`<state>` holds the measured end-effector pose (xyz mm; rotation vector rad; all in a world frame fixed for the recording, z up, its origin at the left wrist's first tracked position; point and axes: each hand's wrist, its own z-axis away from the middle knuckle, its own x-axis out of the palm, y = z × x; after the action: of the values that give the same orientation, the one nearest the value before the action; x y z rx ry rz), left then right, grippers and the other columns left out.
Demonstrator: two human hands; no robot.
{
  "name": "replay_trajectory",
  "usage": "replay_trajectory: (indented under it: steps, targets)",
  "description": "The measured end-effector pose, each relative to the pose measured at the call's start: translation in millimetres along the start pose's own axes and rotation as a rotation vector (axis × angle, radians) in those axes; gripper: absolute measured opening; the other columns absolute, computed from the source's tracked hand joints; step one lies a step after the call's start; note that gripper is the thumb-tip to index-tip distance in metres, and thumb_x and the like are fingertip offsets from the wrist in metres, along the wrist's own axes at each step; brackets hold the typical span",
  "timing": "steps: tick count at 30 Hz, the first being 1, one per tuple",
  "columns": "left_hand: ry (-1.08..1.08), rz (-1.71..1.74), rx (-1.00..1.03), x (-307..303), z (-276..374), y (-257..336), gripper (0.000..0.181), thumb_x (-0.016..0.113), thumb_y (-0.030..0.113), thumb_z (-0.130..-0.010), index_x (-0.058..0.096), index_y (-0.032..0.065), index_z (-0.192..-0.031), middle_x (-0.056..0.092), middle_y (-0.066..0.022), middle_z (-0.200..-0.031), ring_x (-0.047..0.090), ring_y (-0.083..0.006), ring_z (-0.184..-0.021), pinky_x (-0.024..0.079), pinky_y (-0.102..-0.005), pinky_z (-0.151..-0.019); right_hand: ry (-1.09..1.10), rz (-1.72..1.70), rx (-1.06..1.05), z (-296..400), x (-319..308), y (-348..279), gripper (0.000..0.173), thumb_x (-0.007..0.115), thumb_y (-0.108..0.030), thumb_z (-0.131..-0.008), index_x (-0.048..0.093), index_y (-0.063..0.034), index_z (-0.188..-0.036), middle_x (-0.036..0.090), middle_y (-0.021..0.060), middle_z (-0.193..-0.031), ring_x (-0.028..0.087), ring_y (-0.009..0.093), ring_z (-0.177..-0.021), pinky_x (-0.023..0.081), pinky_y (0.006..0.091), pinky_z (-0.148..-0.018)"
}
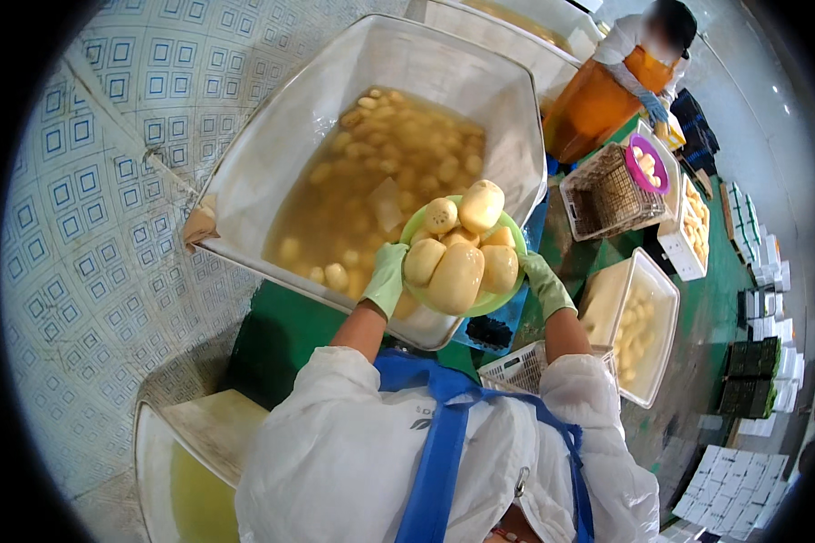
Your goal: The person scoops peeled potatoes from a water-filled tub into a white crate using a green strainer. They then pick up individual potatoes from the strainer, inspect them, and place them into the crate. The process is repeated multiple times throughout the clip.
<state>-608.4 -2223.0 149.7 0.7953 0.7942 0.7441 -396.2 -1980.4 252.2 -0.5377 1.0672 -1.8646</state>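
Observation:
A light green plastic bowl [509, 298] is heaped with several peeled lotus root pieces [456, 278]; one shows its holes at the cut end. Gloved in pale green, my left hand [386, 277] grips the bowl's left rim. On the opposite side my right hand [547, 284] has hold of the right rim. The bowl is over the near right corner of a large white tub [244, 237]. Cloudy brown water [373, 197] in the tub holds many more lotus root pieces, with a translucent flat piece [386, 203] among them.
At the upper right stands a person [604, 88] in an orange apron and blue gloves. Nearby are a plastic crate [604, 193], a purple bowl [660, 170] and a white lotus root bin [669, 298]. Another tub [151, 461] lies at lower left, beside the tiled wall [81, 224].

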Motion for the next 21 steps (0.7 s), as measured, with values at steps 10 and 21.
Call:
replay_trajectory:
  steps: [10, 21]
  targets:
    - [-0.211, 0.361, -0.120, -15.6, 23.4, 9.9, 0.025, 0.057, 0.017, -0.073, 0.065, -0.0029, -0.085, 0.065, -0.0126, -0.077, 0.063, -0.0229, -0.068, 0.048, -0.0352, -0.058, -0.045, -0.055, -0.018, 5.7, 3.0, -3.9, 0.032, 0.064, -0.025, -0.082, 0.062, -0.0048, -0.106, 0.064, 0.0013, -0.089, 0.059, 0.012, -0.072, 0.049, 0.0258, -0.065]
    - [-0.292, 0.393, -0.107, -38.1, 75.2, 68.1, 0.018, 0.058, 0.018, -0.073, 0.064, 0.0011, -0.079, 0.059, -0.0039, -0.071, 0.056, -0.0154, -0.059, 0.044, -0.0301, -0.053, -0.058, -0.122, -0.054, -15.5, -13.4, 33.0, 0.034, 0.064, -0.033, -0.078, 0.063, -0.0089, -0.103, 0.063, -0.0011, -0.087, 0.056, 0.010, -0.074, 0.045, 0.0252, -0.066]
